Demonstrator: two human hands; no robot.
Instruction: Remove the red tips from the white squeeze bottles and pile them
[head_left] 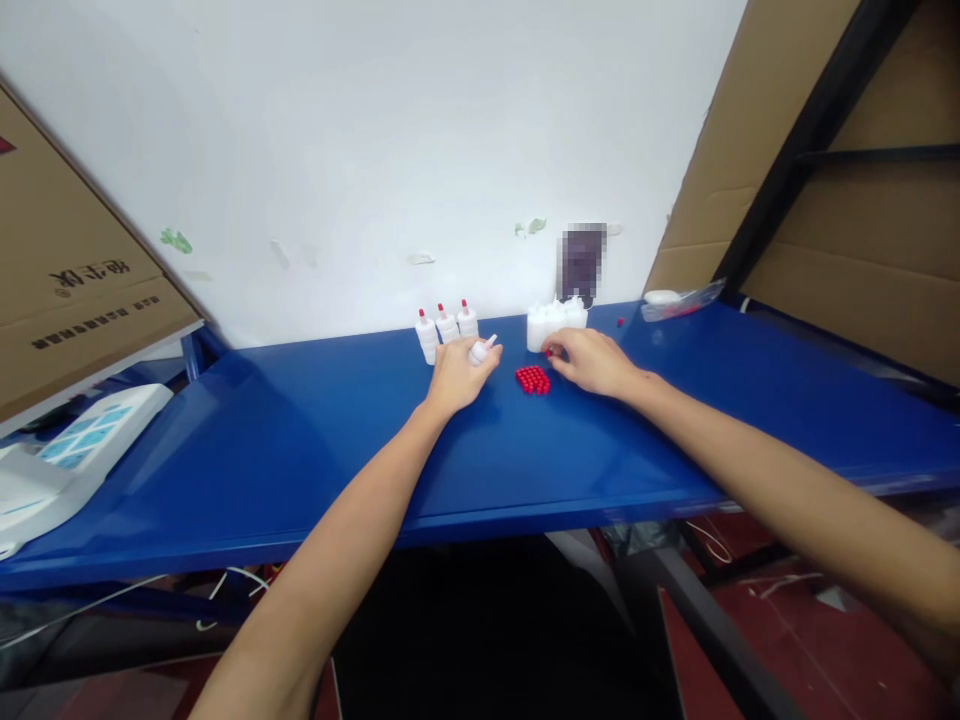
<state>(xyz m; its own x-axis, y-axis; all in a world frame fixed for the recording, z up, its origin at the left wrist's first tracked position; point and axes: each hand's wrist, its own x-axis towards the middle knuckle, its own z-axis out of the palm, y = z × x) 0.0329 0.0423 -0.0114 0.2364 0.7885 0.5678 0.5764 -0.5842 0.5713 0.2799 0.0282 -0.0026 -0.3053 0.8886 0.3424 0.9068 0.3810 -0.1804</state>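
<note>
My left hand [456, 378] is closed around a white squeeze bottle [480, 351], whose bare nozzle tilts up to the right. Just behind that hand, three white bottles with red tips [427, 338] stand in a row. My right hand [592, 362] pinches a small red cap [548, 353] between thumb and fingers. Between my hands a tight cluster of red caps [533, 380] lies on the table. A group of white bottles without red tips [556, 325] stands behind my right hand, which partly covers it.
The blue table [300, 440] runs along a white wall. One loose red cap [620, 322] and a clear plastic bag [682, 300] lie at the back right. A white device with blue keys [86, 445] stands at the left, by a cardboard box [82, 240].
</note>
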